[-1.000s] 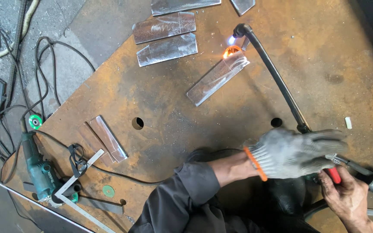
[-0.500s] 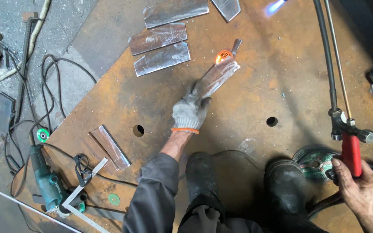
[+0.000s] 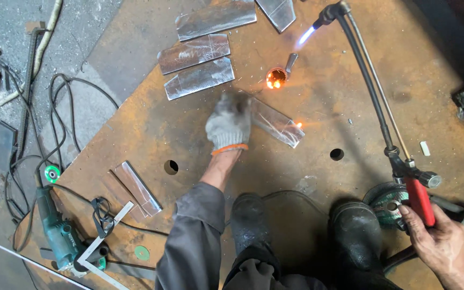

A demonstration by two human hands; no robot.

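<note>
Two hands work here: the gloved left hand [image 3: 229, 126] presses closed on one end of a shiny steel strip [image 3: 276, 122], whose far end sparks beyond the fingers. Stiff, hot and sharp-edged, it looks best held by this cooler end. The bare right hand [image 3: 440, 244] clamps the cutting torch [image 3: 374, 107] handle.
</note>
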